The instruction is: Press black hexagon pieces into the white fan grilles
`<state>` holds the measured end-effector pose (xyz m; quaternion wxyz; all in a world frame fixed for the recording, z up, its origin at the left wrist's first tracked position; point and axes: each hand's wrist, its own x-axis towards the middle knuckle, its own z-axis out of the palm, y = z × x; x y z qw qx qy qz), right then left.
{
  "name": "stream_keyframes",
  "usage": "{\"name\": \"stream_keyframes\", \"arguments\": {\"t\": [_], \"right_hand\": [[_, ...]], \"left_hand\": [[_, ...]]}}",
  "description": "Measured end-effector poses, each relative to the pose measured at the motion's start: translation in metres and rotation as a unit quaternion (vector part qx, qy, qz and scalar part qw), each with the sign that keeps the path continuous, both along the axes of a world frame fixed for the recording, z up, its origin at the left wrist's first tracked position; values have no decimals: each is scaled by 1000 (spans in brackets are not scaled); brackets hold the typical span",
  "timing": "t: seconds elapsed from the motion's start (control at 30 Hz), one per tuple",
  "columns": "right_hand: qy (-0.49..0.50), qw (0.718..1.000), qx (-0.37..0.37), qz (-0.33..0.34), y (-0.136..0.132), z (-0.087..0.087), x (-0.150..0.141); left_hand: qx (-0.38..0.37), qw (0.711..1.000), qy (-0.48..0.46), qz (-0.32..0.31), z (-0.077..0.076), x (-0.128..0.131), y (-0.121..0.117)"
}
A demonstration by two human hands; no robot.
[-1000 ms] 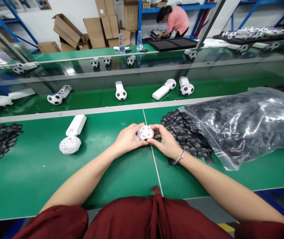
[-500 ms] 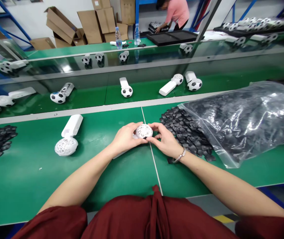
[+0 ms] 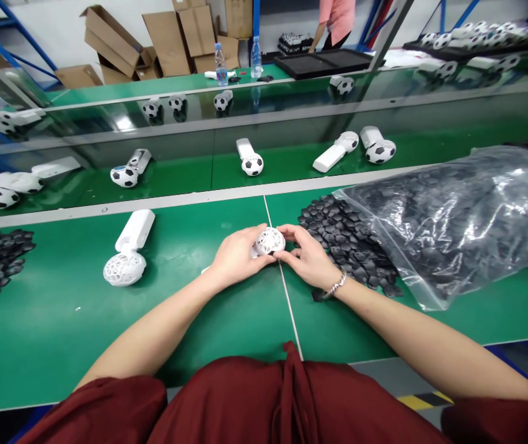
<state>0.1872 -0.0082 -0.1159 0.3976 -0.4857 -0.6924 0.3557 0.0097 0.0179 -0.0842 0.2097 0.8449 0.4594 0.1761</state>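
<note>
cardboard boxes (image 3: 166,46) stand against the back wall, beyond a green workbench (image 3: 83,345). near the bench's middle, over its white seam line (image 3: 288,308), the left hand (image 3: 240,256) and right hand (image 3: 309,258) both grasp a white openwork ball shell (image 3: 270,240) by its sides, fingertips curled round it. just beside the right hand lies a pile of black plastic pieces (image 3: 354,250), next to a clear plastic bag (image 3: 467,228) full of more. well to the left rests another openwork ball (image 3: 124,269) with a white handle (image 3: 136,229).
</note>
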Motion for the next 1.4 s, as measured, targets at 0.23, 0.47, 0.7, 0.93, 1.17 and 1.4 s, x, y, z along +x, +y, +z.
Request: {"name": "stream_keyframes", "arguments": {"t": [0.23, 0.47, 0.7, 0.93, 1.17, 1.4], "right_hand": [[-61, 998, 16, 10, 23, 11, 22], [-459, 881, 94, -66, 81, 17, 71], [-528, 842, 116, 0, 72, 20, 68], [-484, 861, 155, 12, 51, 33, 53], [-183, 979, 66, 53, 15, 35, 20], [-102, 992, 58, 39, 6, 31, 9]], "left_hand": [[-13, 1000, 11, -1, -1, -1, 1], [11, 997, 74, -35, 4, -6, 4], [58, 992, 84, -71, 4, -20, 17], [60, 995, 50, -66, -1, -21, 19], [32, 996, 55, -63, 1, -22, 17], [17, 997, 44, -68, 6, -21, 11]]}}
